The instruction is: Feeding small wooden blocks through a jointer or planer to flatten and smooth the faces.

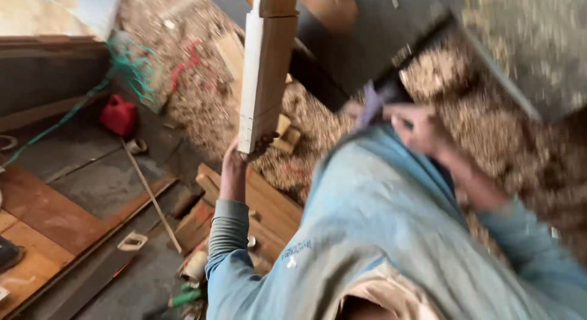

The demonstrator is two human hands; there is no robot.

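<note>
Left hand is up and wrapped around the bottom end of a long pale squared timber post, which stands nearly upright and runs out past the top of the frame; the grip sits right at the post's lower end, where a notch is cut into the wood. Over on the other side, the right hand is closed on a dark tool with a purplish handle, though the motion blur makes it impossible to tell just what kind of tool that is. Both arms are in light blue long sleeves, the fabric filling the lower middle of the view. Behind the hands lies a wide spread of tan wood shavings and sawdust, reaching up to a dark slanted board. Just below the left wrist sits a stack of brown wooden planks. Off to the left, well apart from the hands, a small red plastic container stands on the grey floor, with a green cord trailing past it and a thin pale wooden stick lying slantwise nearby.
</note>
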